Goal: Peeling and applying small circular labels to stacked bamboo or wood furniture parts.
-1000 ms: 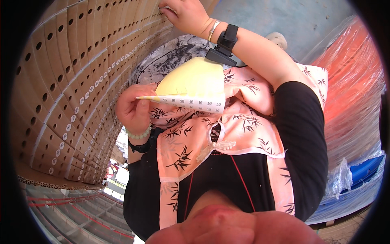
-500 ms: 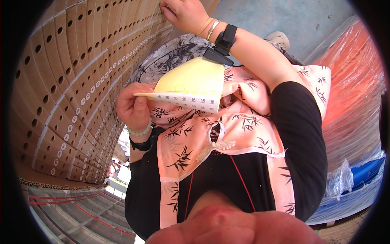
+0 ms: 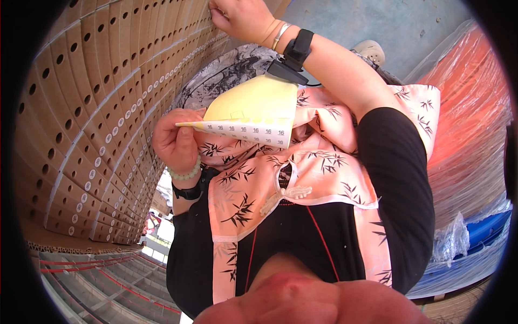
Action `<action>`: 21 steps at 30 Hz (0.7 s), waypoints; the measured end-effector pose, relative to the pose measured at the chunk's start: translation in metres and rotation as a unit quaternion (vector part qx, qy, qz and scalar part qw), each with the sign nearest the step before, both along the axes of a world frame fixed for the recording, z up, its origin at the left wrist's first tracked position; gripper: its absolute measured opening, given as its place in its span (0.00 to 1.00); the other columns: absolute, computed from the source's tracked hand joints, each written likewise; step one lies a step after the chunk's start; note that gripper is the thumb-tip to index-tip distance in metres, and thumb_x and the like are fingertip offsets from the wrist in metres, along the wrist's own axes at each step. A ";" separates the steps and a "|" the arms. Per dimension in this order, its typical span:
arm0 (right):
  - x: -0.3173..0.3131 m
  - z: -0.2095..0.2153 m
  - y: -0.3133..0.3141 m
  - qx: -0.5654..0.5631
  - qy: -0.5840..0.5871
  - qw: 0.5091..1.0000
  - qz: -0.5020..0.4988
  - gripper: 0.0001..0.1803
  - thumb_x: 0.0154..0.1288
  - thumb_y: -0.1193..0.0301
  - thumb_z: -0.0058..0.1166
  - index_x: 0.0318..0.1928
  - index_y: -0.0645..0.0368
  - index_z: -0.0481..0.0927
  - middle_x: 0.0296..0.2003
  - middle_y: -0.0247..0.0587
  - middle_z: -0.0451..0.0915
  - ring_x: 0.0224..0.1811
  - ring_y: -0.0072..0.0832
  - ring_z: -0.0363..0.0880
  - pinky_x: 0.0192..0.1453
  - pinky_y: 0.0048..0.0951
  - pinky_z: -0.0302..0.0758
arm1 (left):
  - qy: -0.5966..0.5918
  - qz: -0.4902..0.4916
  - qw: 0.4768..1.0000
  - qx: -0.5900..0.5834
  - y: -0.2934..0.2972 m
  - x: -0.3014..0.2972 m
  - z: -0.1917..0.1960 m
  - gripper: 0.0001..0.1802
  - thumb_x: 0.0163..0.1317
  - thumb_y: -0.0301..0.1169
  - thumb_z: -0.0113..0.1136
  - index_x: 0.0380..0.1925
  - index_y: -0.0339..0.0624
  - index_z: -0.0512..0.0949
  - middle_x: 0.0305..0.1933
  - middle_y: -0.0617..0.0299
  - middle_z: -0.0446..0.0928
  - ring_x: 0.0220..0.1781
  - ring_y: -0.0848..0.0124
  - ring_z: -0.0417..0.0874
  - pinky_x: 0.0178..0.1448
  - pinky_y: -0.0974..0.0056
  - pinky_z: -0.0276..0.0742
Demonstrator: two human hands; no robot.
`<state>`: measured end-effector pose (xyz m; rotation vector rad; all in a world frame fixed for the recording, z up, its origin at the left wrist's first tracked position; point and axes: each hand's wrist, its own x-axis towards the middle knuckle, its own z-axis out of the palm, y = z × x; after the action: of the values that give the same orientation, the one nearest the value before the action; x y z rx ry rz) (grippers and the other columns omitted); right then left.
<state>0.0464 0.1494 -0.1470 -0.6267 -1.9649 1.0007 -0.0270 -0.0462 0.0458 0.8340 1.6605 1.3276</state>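
Note:
My left hand (image 3: 177,141) is closed on the edge of a curled sheet of stickers (image 3: 252,102), pinched between thumb and fingers. Its yellow backing faces up, and the folded-over white side carries rows of small printed round labels. At the top of the view my right hand (image 3: 243,19) reaches out to the stacked brown cardboard (image 3: 102,70), its fingers curled together against or very near it. Whatever those fingertips hold, if anything, is too small to make out. Several small round white labels run in rows along the cardboard.
Cardboard with rows of dark holes rises along the left side. To the right stands a plastic-wrapped orange stack (image 3: 469,108) with a blue part (image 3: 485,229) below it. A light clog (image 3: 370,52) shows on the grey-blue floor (image 3: 334,27). An apron with bamboo print covers my front.
My right hand has shifted slightly left along the cardboard, and the cardboard sits a little differently in view. The left hand and sticker sheet have moved slightly left.

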 end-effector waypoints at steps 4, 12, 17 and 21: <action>0.002 0.000 0.002 0.002 -0.007 1.000 0.021 0.09 0.55 0.73 0.55 0.36 0.62 0.74 0.31 0.48 0.72 0.35 0.45 0.75 0.41 0.40 0.74 | 0.016 -0.004 1.000 -0.004 0.000 -0.001 0.000 0.11 0.69 0.32 0.57 0.41 0.35 0.74 0.33 0.55 0.78 0.38 0.65 0.80 0.49 0.51 0.79; 0.003 -0.003 0.003 -0.005 0.011 1.000 0.024 0.09 0.54 0.73 0.55 0.36 0.60 0.75 0.30 0.48 0.72 0.34 0.45 0.75 0.40 0.40 0.74 | 0.001 0.006 1.000 0.001 0.001 0.000 0.001 0.10 0.69 0.32 0.58 0.39 0.34 0.74 0.34 0.54 0.80 0.39 0.64 0.81 0.49 0.52 0.80; 0.004 -0.003 0.004 -0.005 0.005 0.999 0.035 0.08 0.55 0.73 0.55 0.36 0.61 0.75 0.30 0.48 0.72 0.34 0.44 0.74 0.40 0.40 0.74 | -0.004 0.006 1.000 0.002 0.001 -0.002 0.000 0.09 0.68 0.31 0.59 0.37 0.34 0.74 0.36 0.53 0.81 0.40 0.63 0.82 0.51 0.52 0.81; 0.002 -0.001 0.004 -0.005 0.012 1.000 0.019 0.07 0.55 0.73 0.55 0.35 0.61 0.74 0.30 0.48 0.72 0.34 0.45 0.74 0.40 0.40 0.74 | -0.005 0.005 1.000 0.003 0.001 -0.002 0.000 0.10 0.68 0.31 0.59 0.37 0.34 0.74 0.36 0.53 0.81 0.40 0.64 0.82 0.51 0.52 0.81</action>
<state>0.0487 0.1530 -0.1480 -0.5814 -1.9585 1.0382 -0.0292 -0.0454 0.0456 0.8219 1.6552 1.3423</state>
